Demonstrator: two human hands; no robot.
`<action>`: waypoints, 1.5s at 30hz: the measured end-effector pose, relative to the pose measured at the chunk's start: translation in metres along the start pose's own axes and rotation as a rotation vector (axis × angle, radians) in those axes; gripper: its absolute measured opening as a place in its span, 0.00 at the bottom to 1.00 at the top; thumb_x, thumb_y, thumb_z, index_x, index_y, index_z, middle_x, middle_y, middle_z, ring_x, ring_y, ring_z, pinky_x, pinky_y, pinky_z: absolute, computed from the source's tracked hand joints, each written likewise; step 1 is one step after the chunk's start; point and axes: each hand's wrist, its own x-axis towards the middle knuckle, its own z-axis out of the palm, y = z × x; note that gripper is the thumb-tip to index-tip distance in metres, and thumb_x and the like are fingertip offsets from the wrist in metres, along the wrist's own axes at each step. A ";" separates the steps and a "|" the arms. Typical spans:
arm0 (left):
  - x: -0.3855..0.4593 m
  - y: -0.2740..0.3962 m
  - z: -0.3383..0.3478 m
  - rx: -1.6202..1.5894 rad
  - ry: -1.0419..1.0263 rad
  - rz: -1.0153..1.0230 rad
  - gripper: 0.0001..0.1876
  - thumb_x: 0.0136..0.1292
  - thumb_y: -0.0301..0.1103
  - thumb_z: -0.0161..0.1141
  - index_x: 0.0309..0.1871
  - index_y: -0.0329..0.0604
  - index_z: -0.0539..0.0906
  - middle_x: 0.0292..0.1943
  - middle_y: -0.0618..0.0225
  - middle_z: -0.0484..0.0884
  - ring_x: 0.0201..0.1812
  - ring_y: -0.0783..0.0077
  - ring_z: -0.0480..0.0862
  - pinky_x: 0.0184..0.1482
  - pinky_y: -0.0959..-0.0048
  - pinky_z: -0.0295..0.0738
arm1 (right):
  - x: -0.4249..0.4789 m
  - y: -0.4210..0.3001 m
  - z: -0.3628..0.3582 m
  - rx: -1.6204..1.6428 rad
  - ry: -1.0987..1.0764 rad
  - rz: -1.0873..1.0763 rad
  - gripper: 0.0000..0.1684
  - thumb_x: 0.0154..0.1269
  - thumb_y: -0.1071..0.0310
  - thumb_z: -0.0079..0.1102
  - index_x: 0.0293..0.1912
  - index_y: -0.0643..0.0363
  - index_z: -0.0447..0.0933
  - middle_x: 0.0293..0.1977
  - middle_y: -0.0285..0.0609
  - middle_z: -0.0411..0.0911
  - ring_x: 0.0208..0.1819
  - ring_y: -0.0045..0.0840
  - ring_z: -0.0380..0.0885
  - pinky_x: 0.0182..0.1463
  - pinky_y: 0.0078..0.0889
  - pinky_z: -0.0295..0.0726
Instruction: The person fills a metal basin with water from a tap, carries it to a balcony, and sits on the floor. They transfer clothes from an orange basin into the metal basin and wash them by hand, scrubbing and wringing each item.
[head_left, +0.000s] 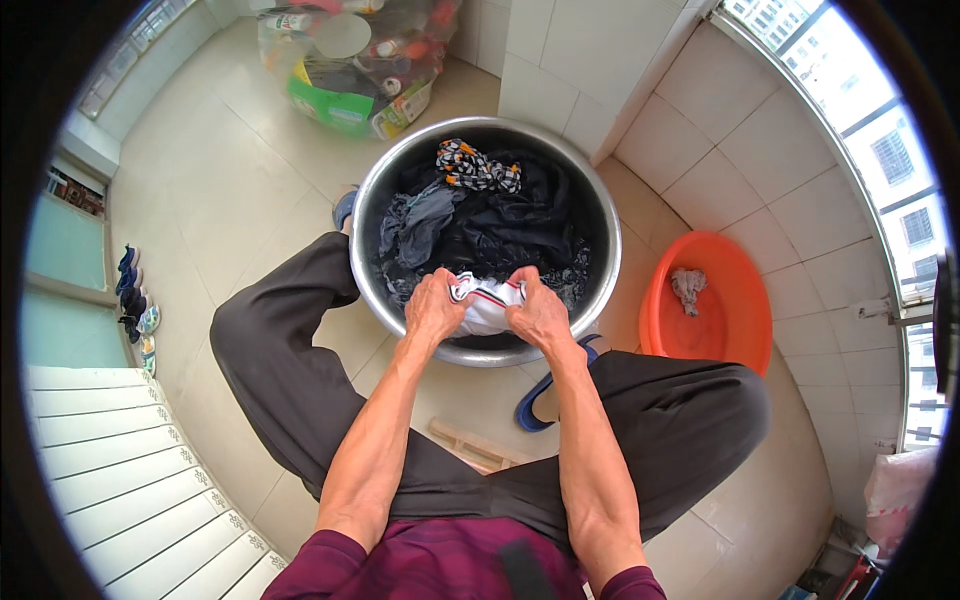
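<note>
Both of my hands grip a white cloth item with red and dark stripes (486, 306) over the near side of a large metal basin (363, 247). My left hand (435, 301) pinches its left end, and my right hand (539, 307) pinches the right end. Wet dark clothes (517, 225) lie in the water beyond my fingers. A grey cloth (421, 225) is bunched at the left of the basin. On top at the far side rests a black-and-white checked cloth with orange patches (476, 166). The lower part of the white item is partly hidden by my hands.
An orange plastic tub (739, 307) stands to the right, with a crumpled pale cloth (688, 289) inside. A clear bag of empty containers (360, 67) sits beyond the basin. A tiled pillar (577, 67) rises close behind it. Several shoes (133, 296) line the left wall.
</note>
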 end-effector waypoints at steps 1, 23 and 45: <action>-0.001 0.000 0.006 -0.022 -0.015 -0.025 0.21 0.57 0.44 0.76 0.47 0.40 0.83 0.49 0.50 0.85 0.52 0.47 0.84 0.52 0.52 0.78 | 0.000 0.007 0.004 -0.083 -0.010 0.026 0.22 0.53 0.59 0.62 0.48 0.58 0.77 0.49 0.64 0.80 0.56 0.54 0.78 0.57 0.53 0.76; 0.075 -0.041 0.133 0.419 -0.445 0.071 0.28 0.76 0.56 0.45 0.53 0.44 0.88 0.45 0.47 0.89 0.50 0.47 0.88 0.56 0.50 0.81 | 0.067 0.137 0.114 -0.445 -0.190 0.165 0.32 0.53 0.54 0.75 0.56 0.56 0.81 0.50 0.55 0.84 0.56 0.50 0.81 0.62 0.47 0.79; 0.038 -0.043 0.089 -1.496 -0.084 -0.499 0.42 0.67 0.77 0.49 0.53 0.41 0.88 0.50 0.61 0.87 0.49 0.67 0.83 0.53 0.66 0.74 | -0.004 -0.103 -0.082 1.250 -0.017 -0.108 0.20 0.50 0.84 0.66 0.37 0.52 0.69 0.30 0.32 0.76 0.28 0.19 0.78 0.38 0.23 0.81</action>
